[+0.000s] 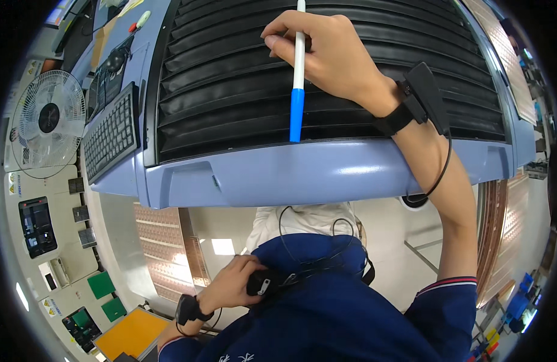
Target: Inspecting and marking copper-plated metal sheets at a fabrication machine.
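A white pen [297, 108] with a long blue cap or end stands out between the fingers of my right hand [332, 54], which is closed around its white barrel. The blue end points toward me. Below that hand lies a black pleated bellows cover [230, 117], and my right forearm crosses the machine's blue-grey front edge [326, 172]. Down by my waist, my left hand [229, 283] is wrapped round a small black device [262, 285] with a light slot-like mark on it. Each wrist wears a black strap with a cabled unit.
A dark keyboard [112, 133] sits at the machine's left side, with a dark rounded object [115, 62] behind it. Further left stands a white fan [49, 102]. Copper-coloured patterned panels [160, 250] appear on both sides. An orange board [133, 335] is at lower left. Thin cables hang at my waist.
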A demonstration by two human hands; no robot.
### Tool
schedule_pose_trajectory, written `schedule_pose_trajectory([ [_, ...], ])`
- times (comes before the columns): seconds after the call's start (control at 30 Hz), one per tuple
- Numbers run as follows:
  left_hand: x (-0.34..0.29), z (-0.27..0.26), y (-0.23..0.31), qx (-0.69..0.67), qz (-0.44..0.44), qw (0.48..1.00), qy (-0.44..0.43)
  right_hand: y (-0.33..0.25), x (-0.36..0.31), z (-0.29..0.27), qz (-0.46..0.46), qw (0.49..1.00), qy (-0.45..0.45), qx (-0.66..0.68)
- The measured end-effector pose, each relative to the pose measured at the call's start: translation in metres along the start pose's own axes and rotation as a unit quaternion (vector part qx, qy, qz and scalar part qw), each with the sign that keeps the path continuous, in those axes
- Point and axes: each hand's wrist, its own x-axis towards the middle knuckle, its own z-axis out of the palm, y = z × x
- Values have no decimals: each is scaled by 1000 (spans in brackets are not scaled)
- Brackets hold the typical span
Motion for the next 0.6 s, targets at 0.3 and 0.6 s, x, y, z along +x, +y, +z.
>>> schedule_pose_trajectory([
  [0.3,-53,62,-28,-142,-57,975,162,-2,7,7,10,1000,-20,-6],
  [0.6,-69,102,-45,-235,-102,935,246,-7,11,11,17,1000,-16,3],
])
